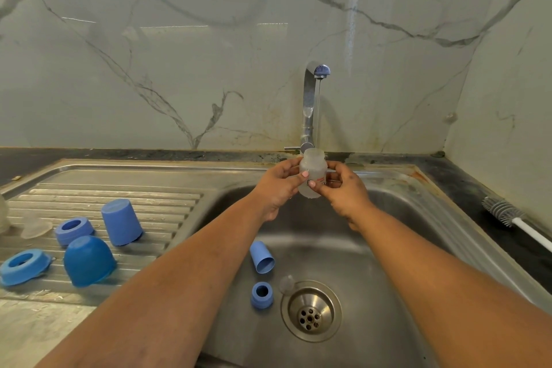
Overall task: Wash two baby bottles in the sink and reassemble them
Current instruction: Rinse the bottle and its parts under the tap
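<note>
Bottle (311, 174) sits upright under the tap (320, 70), over the sink (418, 248); left hand (279, 185) and right hand (345, 188) both grip it; I'd keep the mouth centred under that thin stream, fill, swirl, tip out.

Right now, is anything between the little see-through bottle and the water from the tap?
Nothing visible. The left hand and right hand hold the small frosted plastic bottle upright under the thin water stream from the curved metal tap.
</note>
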A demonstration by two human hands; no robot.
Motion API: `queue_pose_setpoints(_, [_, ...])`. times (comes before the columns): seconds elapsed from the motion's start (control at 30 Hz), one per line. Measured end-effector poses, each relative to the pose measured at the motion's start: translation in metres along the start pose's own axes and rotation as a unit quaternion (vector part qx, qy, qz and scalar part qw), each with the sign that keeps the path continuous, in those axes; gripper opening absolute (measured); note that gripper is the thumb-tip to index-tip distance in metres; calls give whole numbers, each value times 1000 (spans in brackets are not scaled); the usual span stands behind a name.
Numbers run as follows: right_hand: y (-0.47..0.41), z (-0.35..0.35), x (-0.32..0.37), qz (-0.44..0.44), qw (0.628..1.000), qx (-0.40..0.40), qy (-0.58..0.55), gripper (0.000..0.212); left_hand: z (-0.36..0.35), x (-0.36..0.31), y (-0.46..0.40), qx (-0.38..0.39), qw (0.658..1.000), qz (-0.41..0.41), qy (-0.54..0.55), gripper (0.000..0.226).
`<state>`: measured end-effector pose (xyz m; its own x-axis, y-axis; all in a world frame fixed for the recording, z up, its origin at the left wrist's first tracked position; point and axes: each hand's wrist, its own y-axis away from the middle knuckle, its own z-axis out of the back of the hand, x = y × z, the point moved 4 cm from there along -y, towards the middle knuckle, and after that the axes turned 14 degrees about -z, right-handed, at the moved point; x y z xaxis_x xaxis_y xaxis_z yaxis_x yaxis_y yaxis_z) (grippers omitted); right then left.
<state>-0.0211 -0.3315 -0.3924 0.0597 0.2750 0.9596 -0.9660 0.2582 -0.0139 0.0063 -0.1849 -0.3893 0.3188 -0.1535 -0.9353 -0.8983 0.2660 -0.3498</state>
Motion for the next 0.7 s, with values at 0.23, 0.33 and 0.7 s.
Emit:
queue_pose_setpoints(0.23, [1, -2, 6, 47, 996, -6, 78, 78, -4, -5, 4, -7, 999, 19, 31, 33])
queue_pose_setpoints(0.33, [3, -7, 6, 49, 988, 12, 149, 73, -5, -3, 5, -6, 998, 61, 24, 30])
queue_pose_setpoints(0.7, [8, 16, -1, 65, 971, -150, 176, 62, 13, 14, -1, -131, 981, 103, -102, 15])
